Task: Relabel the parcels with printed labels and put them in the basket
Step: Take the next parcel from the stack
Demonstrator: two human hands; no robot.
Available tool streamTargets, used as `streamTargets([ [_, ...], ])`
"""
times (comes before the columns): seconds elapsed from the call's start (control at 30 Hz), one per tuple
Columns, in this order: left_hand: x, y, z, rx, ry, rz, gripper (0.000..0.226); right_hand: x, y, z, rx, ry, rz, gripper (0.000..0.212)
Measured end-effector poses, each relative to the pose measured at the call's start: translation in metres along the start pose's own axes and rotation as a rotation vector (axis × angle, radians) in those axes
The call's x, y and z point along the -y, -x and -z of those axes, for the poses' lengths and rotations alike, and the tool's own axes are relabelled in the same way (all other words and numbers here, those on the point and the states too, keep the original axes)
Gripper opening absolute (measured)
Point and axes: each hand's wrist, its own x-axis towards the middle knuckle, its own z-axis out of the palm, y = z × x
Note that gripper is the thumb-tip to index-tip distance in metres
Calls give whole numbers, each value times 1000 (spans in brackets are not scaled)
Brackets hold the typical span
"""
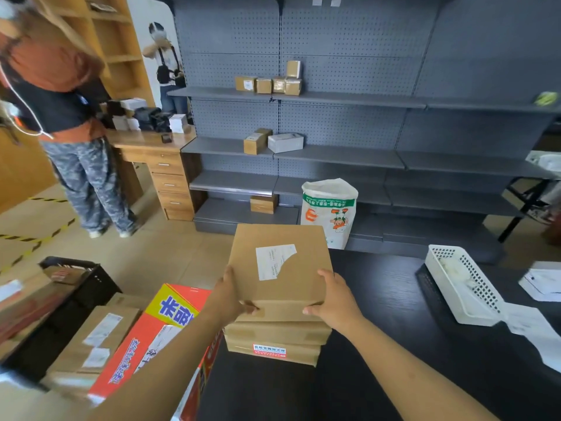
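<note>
A flat brown cardboard parcel (291, 235) with a partly torn white label (271, 261) is tilted up over a stack of two similar parcels (276, 341) on the black table (379, 299). My left hand (232, 296) grips its near left corner and my right hand (332, 296) grips its near right corner. A white perforated basket (464, 284) sits on the table to the right, apart from both hands. Loose white label sheets (529, 326) lie beside the basket.
Left of the table, on the floor, are a red and yellow printed carton (158, 338), a labelled brown box (97, 338) and a black crate (76, 287). Grey shelving (349, 153) with small boxes and a white sack (329, 211) stands behind. A person (69, 117) stands at a wooden desk far left.
</note>
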Motion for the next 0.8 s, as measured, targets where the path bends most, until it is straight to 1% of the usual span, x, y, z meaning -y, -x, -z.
streamTargets([
  [0.13, -9, 1, 3, 9, -5, -3, 126, -3, 3, 5, -26, -32, -2, 100],
  [0.23, -29, 3, 7, 4, 8, -25, 128, -3, 6, 17, -82, -52, -10, 101],
  [0.4, -80, 4, 16, -60, -13, -132, 125, -3, 10, 64, -184, -114, -22, 102],
  [0.47, -104, 6, 13, -60, -13, -179, 124, -7, 15, 87, -222, -119, -36, 100],
  [0.67, -176, 21, -21, -16, 27, -256, 123, -41, 40, 156, -343, -62, -106, 93],
  [0.8, -214, 31, -57, 9, 24, -298, 120, -79, 57, 191, -372, -62, -141, 92],
])
